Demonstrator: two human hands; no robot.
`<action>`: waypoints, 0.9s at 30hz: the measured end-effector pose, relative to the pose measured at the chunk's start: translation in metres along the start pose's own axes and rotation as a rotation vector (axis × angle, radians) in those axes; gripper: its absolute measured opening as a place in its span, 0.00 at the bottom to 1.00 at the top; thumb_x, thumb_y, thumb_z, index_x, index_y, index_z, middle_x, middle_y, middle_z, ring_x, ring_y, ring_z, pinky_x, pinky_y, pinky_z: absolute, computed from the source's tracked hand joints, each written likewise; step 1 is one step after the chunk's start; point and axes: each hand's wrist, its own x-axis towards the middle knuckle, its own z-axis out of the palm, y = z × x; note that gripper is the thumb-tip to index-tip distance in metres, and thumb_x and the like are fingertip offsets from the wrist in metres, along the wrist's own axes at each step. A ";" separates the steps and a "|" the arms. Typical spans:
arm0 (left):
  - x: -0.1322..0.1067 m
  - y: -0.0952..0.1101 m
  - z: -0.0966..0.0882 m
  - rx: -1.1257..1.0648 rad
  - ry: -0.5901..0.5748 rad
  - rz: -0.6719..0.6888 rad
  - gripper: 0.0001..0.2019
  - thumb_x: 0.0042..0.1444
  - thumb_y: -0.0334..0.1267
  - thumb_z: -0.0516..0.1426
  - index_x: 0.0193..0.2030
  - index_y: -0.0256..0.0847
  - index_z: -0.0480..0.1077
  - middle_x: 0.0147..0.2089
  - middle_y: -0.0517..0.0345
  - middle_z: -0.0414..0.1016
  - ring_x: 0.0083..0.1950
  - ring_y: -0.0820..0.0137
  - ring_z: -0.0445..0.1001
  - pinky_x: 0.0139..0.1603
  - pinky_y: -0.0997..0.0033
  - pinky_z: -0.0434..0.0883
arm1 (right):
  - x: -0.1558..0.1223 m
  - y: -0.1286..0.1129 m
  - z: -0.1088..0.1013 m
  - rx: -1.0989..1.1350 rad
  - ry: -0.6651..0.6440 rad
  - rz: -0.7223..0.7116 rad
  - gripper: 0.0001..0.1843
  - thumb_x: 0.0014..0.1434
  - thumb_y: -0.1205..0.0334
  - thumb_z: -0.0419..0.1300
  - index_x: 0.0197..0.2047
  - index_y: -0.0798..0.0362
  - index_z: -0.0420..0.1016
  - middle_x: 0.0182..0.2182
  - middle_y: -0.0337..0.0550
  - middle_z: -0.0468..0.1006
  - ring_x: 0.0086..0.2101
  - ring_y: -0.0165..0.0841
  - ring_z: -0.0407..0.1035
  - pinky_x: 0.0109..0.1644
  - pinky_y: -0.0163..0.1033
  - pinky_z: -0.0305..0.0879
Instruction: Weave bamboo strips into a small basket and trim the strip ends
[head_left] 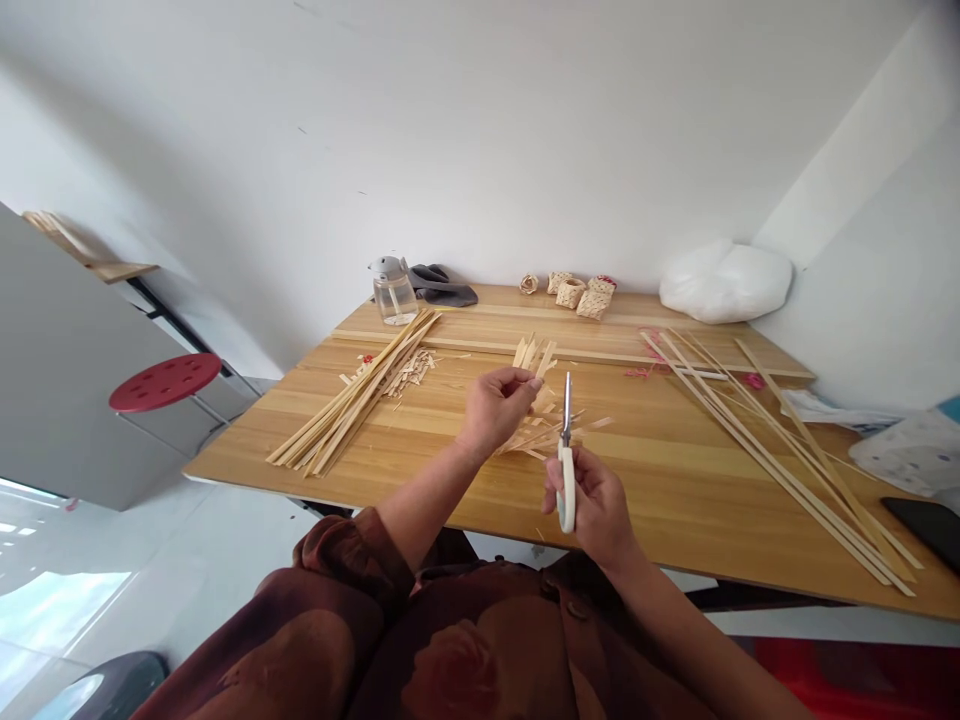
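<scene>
Over the middle of the wooden table [465, 480], my left hand [499, 405] is closed, thumb against fingers, on a piece of woven strips [538, 358] whose loose ends fan out upward. Part of that piece is hidden behind the hand. My right hand [596, 500] grips white-handled scissors [568, 485] by the handles. The blades [568, 400] point up and look closed, just right of the woven strips and apart from them. Flat strips [540, 435] lie crossed on the table beneath my hands.
Long strips lie bundled [367, 390] at left, beside short offcuts [411, 375]. More long strips [780, 460] spread at right. Behind stand a water jug [394, 295], small woven baskets [571, 293] and a white plastic bag [724, 280]. A red stool [165, 382] stands left of the table.
</scene>
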 end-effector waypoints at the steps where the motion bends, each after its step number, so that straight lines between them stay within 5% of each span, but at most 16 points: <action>1: -0.002 0.002 0.000 -0.003 0.000 -0.015 0.17 0.50 0.51 0.68 0.33 0.37 0.78 0.23 0.62 0.72 0.23 0.77 0.68 0.25 0.76 0.65 | 0.006 0.000 -0.002 -0.010 0.023 0.001 0.20 0.61 0.45 0.68 0.31 0.51 0.70 0.25 0.34 0.71 0.21 0.27 0.68 0.25 0.35 0.65; 10: -0.006 0.006 0.001 -0.122 -0.023 -0.080 0.19 0.44 0.49 0.71 0.37 0.35 0.82 0.23 0.62 0.73 0.24 0.78 0.64 0.27 0.75 0.64 | 0.023 -0.015 -0.001 -0.077 0.042 0.061 0.24 0.54 0.40 0.72 0.30 0.50 0.71 0.20 0.32 0.69 0.19 0.28 0.66 0.23 0.34 0.63; 27: -0.010 0.007 0.006 -0.167 -0.080 -0.104 0.19 0.43 0.51 0.72 0.34 0.36 0.84 0.28 0.58 0.77 0.30 0.75 0.68 0.33 0.73 0.65 | 0.030 0.003 -0.001 -0.157 0.094 0.025 0.23 0.55 0.41 0.72 0.32 0.49 0.68 0.19 0.31 0.68 0.19 0.28 0.61 0.22 0.34 0.56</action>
